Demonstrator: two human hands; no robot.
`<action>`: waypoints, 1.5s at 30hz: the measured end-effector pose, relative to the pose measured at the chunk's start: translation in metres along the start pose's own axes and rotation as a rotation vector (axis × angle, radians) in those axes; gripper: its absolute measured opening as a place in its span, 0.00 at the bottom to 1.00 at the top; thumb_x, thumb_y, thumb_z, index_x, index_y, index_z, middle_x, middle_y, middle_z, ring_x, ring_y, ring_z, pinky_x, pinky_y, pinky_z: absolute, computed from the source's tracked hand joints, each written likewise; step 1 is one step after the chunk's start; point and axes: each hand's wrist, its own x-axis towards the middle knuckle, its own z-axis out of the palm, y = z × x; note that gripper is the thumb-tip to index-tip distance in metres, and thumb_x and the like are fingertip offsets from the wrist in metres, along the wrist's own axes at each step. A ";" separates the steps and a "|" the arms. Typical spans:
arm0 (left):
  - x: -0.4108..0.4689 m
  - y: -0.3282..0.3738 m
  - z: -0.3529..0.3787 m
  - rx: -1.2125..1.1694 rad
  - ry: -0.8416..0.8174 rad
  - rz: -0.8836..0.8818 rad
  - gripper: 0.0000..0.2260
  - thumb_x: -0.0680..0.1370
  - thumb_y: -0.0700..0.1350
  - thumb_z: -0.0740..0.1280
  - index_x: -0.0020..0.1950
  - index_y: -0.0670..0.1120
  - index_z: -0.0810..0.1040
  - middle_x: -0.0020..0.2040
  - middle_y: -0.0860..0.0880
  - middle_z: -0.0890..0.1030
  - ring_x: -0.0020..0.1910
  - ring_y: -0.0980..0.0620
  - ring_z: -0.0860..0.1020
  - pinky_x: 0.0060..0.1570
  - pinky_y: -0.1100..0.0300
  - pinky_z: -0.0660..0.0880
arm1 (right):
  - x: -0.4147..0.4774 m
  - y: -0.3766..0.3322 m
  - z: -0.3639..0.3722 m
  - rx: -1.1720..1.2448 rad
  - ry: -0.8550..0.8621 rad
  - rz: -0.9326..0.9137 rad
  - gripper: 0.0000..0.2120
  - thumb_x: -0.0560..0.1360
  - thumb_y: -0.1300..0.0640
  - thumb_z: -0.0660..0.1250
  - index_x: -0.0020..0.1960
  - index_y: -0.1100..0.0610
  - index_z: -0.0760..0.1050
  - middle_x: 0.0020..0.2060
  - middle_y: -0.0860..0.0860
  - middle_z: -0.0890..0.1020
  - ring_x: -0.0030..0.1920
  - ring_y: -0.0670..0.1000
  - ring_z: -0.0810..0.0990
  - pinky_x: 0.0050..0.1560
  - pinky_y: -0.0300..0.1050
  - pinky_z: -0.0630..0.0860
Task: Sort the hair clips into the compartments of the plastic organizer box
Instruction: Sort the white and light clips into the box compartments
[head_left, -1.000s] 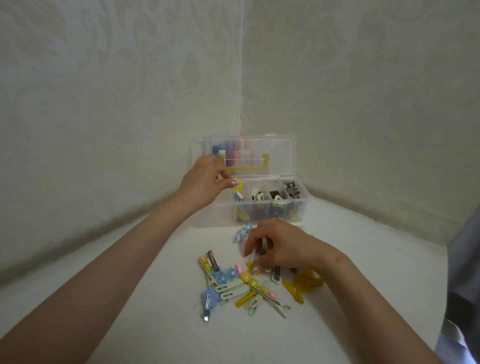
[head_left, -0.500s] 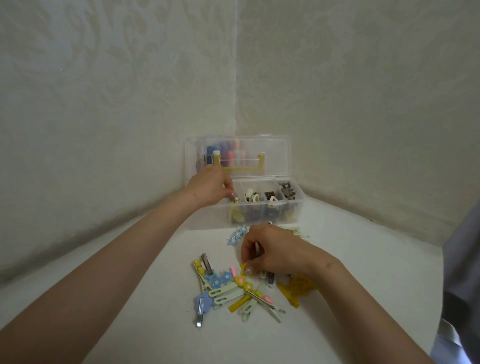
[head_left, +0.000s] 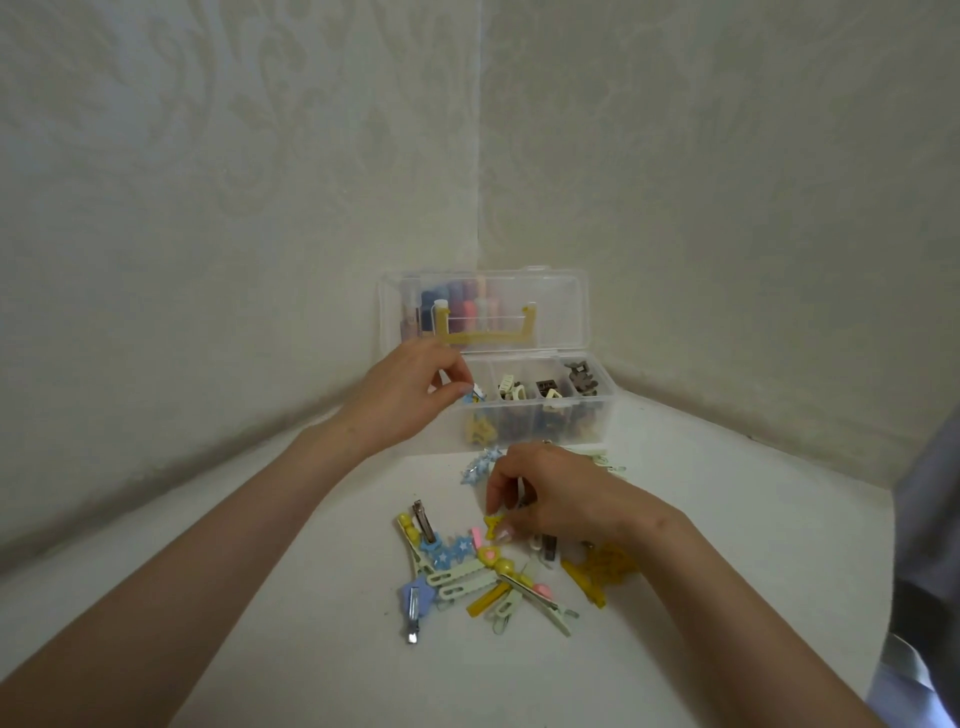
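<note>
Working with both hands at once, likely to go faster. Reaching up with the left hand (head_left: 400, 395) to the left end of the plastic organizer box (head_left: 571, 423), in the middle of the frame, with the wrist bent and the fingers curled. Pinching what looks like a small blue clip (head_left: 474, 396) between thumb and first finger, right over the leftmost compartment, likely to drop it in near the yellow star clip (head_left: 480, 430) seen through the clear wall. Hard to tell if truly held or only touched. Sorting like with like: cream clips (head_left: 511, 391) in the next compartment, brown clips (head_left: 581, 376) further right. Standing the lid (head_left: 556, 291) up at the back, to leave the way in open. Lower down, hovering the right hand (head_left: 561, 499) palm down over the pile of hair clips (head_left: 457, 571) on the white table (head_left: 753, 493). Gripping a small yellow clip (head_left: 493, 522) with curled fingertips, just above the pile, likely the next one to sort. Plenty left to put away.
</note>
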 end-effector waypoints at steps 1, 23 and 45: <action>-0.004 0.000 0.000 -0.005 0.003 0.006 0.03 0.76 0.45 0.66 0.45 0.48 0.79 0.43 0.55 0.76 0.41 0.59 0.71 0.40 0.68 0.66 | 0.000 0.000 0.001 -0.018 0.007 -0.004 0.08 0.70 0.53 0.72 0.48 0.51 0.78 0.46 0.46 0.76 0.45 0.45 0.73 0.47 0.42 0.73; -0.036 0.018 0.011 -0.169 -0.027 -0.001 0.06 0.76 0.48 0.66 0.42 0.46 0.77 0.38 0.51 0.79 0.37 0.56 0.73 0.35 0.67 0.65 | 0.011 -0.001 0.006 0.987 0.596 0.031 0.04 0.72 0.69 0.68 0.42 0.61 0.78 0.32 0.52 0.82 0.32 0.45 0.80 0.35 0.35 0.76; 0.048 -0.012 0.014 0.114 -0.088 -0.272 0.13 0.79 0.43 0.60 0.44 0.38 0.81 0.43 0.37 0.76 0.50 0.39 0.73 0.42 0.56 0.64 | 0.014 0.023 0.003 0.460 0.654 0.185 0.02 0.73 0.58 0.69 0.41 0.52 0.78 0.35 0.51 0.82 0.40 0.53 0.80 0.43 0.57 0.79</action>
